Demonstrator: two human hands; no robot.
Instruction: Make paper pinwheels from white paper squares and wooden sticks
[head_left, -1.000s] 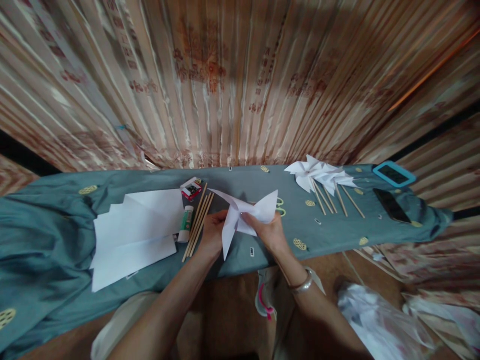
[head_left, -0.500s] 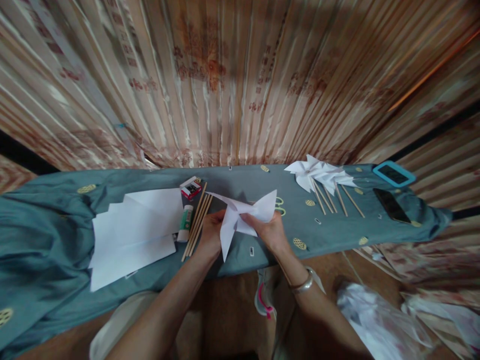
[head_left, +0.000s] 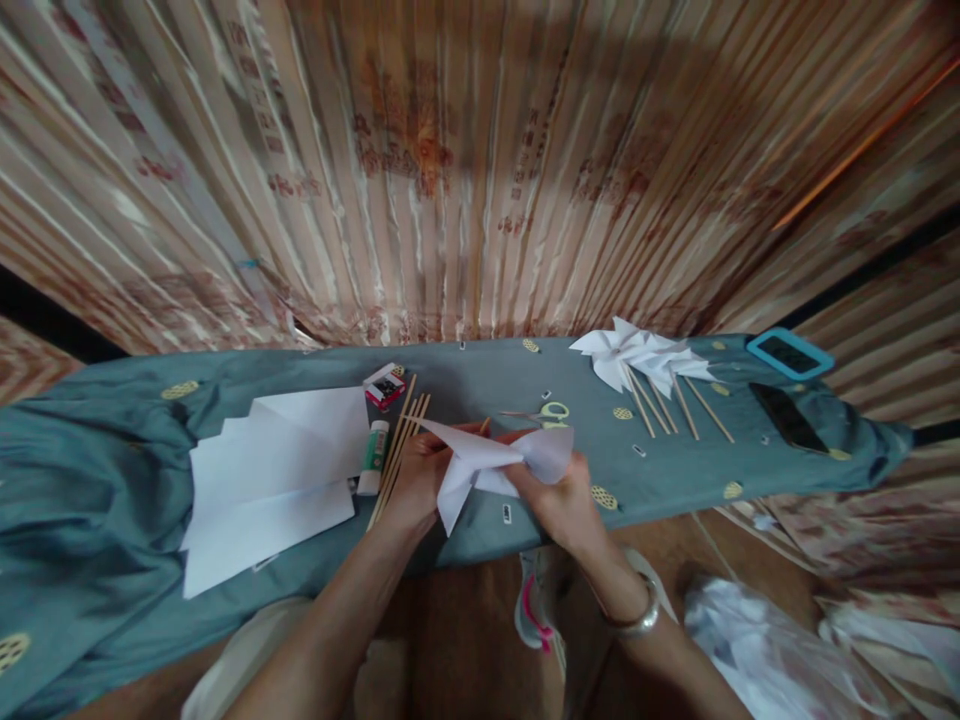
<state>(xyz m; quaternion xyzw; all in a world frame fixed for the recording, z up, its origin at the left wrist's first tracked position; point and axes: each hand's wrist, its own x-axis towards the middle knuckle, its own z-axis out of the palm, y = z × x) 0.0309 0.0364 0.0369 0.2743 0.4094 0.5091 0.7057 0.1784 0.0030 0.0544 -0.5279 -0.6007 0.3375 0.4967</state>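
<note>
A white paper pinwheel (head_left: 480, 455) with folded blades is held between my two hands above the cloth-covered table. My left hand (head_left: 416, 475) grips its left side, the fingers partly hidden behind the paper. On the other side my right hand (head_left: 559, 495) pinches the pinwheel near its middle, with the thumb in front. Scissors with pale green handles (head_left: 555, 410) lie just beyond it. Close to my left hand are several thin wooden sticks (head_left: 397, 445) and a green-and-white glue stick (head_left: 373, 458).
White paper sheets (head_left: 277, 470) lie stacked at the left. A small red-and-white box (head_left: 384, 388) sits behind the glue stick. Several pinwheels on sticks (head_left: 645, 355) are piled at the right, near a black phone (head_left: 787, 416) and a blue-framed device (head_left: 791, 353). Behind the table hangs a curtain (head_left: 450, 200).
The pinwheel has tilted and its right blade is bent over. My right hand has moved slightly right and down, and more of the scissors now shows.
</note>
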